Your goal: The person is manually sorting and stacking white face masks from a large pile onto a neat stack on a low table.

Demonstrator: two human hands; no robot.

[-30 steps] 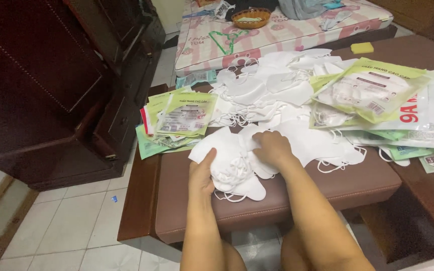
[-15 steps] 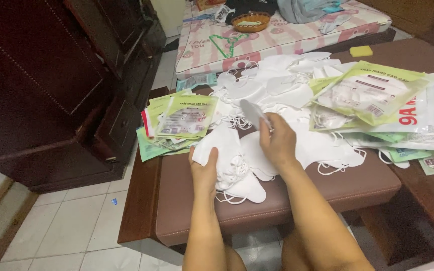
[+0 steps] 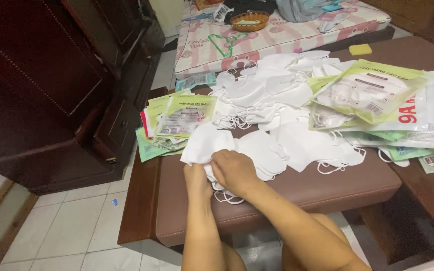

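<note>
White fabric face masks (image 3: 212, 145) sit stacked on the brown padded bench (image 3: 327, 188), and I've got my left hand (image 3: 197, 178) and right hand (image 3: 234, 170) both pinching that stack's near edge.

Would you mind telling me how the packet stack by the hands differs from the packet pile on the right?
The left packet stack is small and fairly flat; the right packet pile is larger, taller and more spread out. The left stack lies beside the loose white masks; the right pile partly covers them. Both hold green-edged clear packets.
</note>
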